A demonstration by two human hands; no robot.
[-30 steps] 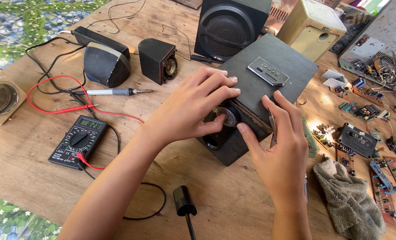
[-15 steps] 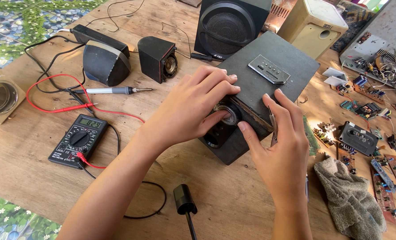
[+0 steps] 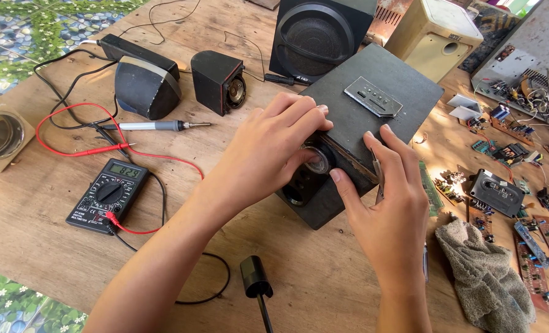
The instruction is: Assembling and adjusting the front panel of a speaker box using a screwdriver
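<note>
Both hands on the black speaker box (image 3: 373, 117): left hand (image 3: 268, 148) laid flat over its front, right hand (image 3: 391, 209) gripping the near corner. Multimeter (image 3: 107, 196) sits well left.

A single camera, worn on the person's head, looks steeply down and forward over a wooden table (image 3: 52, 203). It sits close: both forearms enter from the bottom edge, and the black speaker box (image 3: 373, 132) fills the centre. The far table edge is probably just beyond the top, but cropping hides it.
</note>
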